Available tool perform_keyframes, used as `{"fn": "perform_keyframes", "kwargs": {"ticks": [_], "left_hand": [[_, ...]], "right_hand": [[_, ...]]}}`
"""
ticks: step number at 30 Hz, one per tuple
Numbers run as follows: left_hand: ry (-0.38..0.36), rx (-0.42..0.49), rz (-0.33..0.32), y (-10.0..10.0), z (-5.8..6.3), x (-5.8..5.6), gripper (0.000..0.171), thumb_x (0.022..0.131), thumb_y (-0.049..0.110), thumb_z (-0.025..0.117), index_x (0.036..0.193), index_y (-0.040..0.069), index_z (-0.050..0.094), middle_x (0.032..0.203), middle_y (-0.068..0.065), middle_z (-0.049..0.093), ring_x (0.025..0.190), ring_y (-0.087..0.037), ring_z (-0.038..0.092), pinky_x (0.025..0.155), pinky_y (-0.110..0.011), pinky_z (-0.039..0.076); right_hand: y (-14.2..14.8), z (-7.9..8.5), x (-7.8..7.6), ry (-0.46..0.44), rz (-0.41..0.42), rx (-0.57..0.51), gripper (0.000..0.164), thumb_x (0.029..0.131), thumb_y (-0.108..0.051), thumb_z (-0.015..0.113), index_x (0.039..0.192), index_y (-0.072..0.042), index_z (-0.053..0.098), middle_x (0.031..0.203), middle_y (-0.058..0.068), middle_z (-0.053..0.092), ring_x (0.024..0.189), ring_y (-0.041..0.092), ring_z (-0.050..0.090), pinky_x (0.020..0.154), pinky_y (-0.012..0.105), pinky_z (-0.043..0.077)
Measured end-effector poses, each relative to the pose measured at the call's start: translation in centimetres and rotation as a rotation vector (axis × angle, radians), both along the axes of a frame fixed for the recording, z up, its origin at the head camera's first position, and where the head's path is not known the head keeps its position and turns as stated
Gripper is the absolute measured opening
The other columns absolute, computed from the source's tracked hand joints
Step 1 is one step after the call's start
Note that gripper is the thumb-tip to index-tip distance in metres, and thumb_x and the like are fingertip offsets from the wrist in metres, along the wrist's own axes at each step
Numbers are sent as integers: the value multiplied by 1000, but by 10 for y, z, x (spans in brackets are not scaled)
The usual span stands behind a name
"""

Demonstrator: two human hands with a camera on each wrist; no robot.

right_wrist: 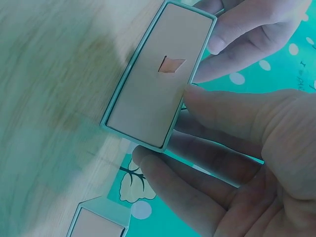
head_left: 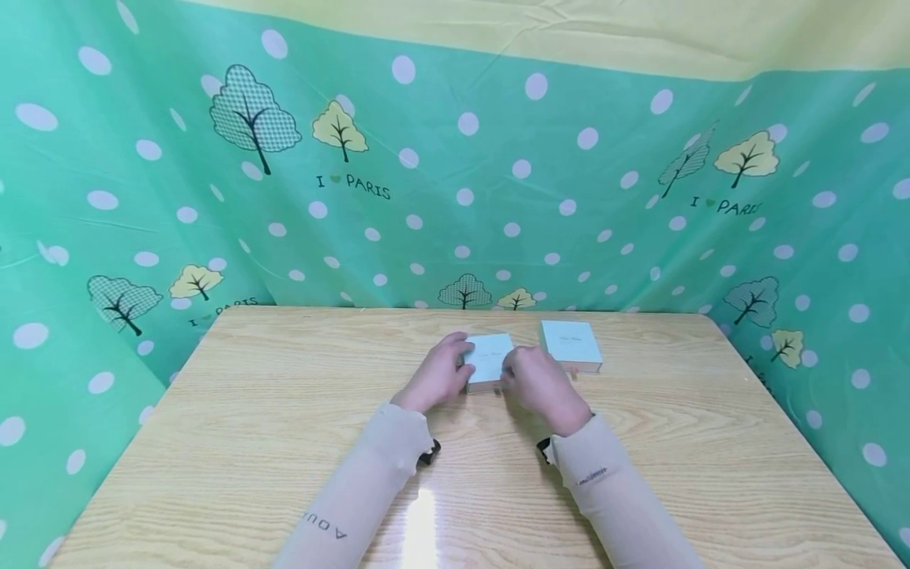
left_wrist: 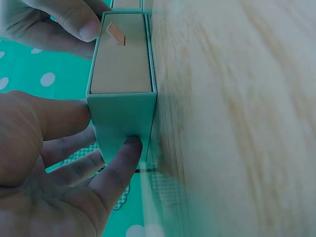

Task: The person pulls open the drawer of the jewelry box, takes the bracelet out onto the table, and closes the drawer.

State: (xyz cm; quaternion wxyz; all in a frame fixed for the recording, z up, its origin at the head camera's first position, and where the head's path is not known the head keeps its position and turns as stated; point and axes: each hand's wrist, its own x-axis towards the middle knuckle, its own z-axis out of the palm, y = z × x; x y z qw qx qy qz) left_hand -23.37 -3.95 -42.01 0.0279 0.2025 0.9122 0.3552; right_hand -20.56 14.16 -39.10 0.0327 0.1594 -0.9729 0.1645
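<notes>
A light blue drawer-style box lies on the wooden table between both hands. Its beige drawer front sits inside the blue sleeve, and a small pinkish pull tab sticks out of it. My left hand holds the left side, thumb at the top edge and a finger against the end wall. On the right side, my right hand grips the box with its thumb on the top edge and fingers at the other end. Parts of the fingers are hidden behind the box.
A second box of the same kind lies just to the right, near the table's back edge. The wooden table meets a green dotted curtain behind it and at both sides.
</notes>
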Motion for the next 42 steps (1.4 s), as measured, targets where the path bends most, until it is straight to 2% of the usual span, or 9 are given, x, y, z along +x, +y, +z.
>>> {"fn": "perform_keyframes", "kwargs": {"ticks": [9, 24, 36, 42], "left_hand": [[-13, 2, 15, -1, 0, 1, 44, 93, 12, 61, 133, -1, 51, 148, -14, 36, 133, -32, 38, 110, -40, 30], [-30, -1, 28, -3, 1, 3, 44, 93, 14, 61, 134, 0, 52, 149, -14, 36, 134, -32, 36, 110, -42, 30], [-35, 4, 40, -4, 2, 5, 45, 92, 13, 61, 134, 0, 51, 149, -13, 36, 134, -31, 37, 110, -41, 30], [-29, -2, 51, -5, 1, 6, 47, 92, 13, 62, 135, -1, 49, 148, -13, 37, 135, -31, 36, 110, -40, 29]], "right_hand": [[-1, 0, 1, -25, -2, -4, 10, 87, -8, 68, 79, -11, 73, 80, -1, 68, 61, 8, 53, 59, 26, 47], [-3, -1, 1, -12, 5, 7, 8, 86, -9, 69, 79, -12, 73, 81, -1, 68, 65, 7, 55, 65, 28, 51], [-3, 0, 2, -24, 10, -11, 11, 87, -9, 68, 77, -12, 71, 79, -1, 67, 59, 8, 52, 59, 25, 46], [-4, -1, 2, -27, 9, -6, 6, 86, -9, 69, 82, -10, 73, 83, 0, 68, 60, 7, 52, 57, 23, 46]]}}
